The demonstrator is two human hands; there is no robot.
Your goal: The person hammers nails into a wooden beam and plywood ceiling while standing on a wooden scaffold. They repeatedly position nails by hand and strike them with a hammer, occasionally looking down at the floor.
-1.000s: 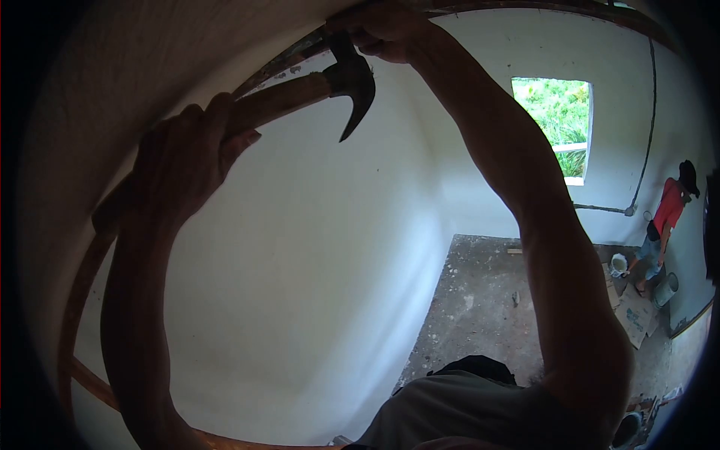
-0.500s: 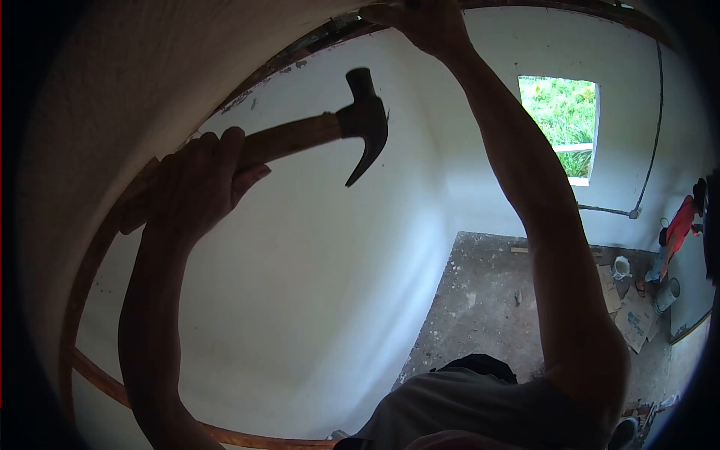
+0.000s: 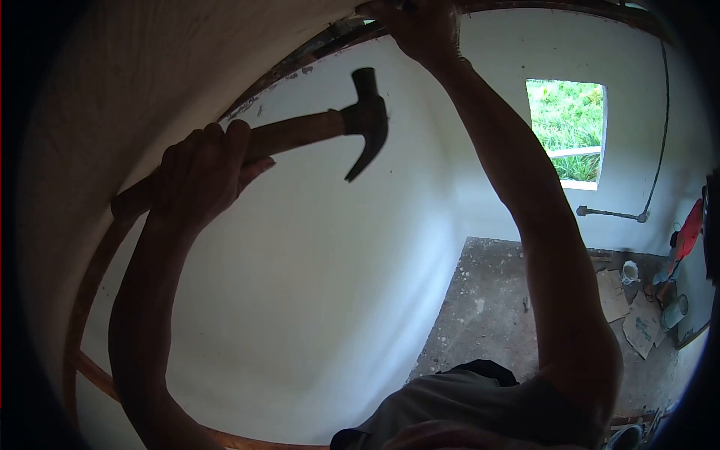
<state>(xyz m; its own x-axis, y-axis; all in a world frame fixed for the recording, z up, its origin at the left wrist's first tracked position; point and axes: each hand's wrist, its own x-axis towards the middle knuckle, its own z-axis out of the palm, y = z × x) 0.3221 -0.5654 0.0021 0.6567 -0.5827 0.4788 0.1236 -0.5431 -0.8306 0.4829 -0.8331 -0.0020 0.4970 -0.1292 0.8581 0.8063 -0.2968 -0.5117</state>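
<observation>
My left hand (image 3: 199,176) is closed round the wooden handle of a claw hammer (image 3: 366,120). The hammer's dark head points right, its claw curving down and its striking face up. My right hand (image 3: 426,30) is raised to the top edge of the view, beside the pale panel (image 3: 187,60) overhead. Its fingers are bent together around something too hidden to name, and part of the hand is cut off by the frame. A gap separates the hammer head from my right hand.
Wooden beams (image 3: 94,375) curve along the left and bottom. A white wall (image 3: 285,262) drops to the stained floor (image 3: 487,300). A window opening (image 3: 568,127) is at the upper right. Cardboard (image 3: 643,324), a white container (image 3: 630,271) and a bucket (image 3: 674,312) lie below right.
The view has shifted a little, so window and floor appear farther right. The hammer's handle end has risen slightly into clearer view. Both hands keep their holds.
</observation>
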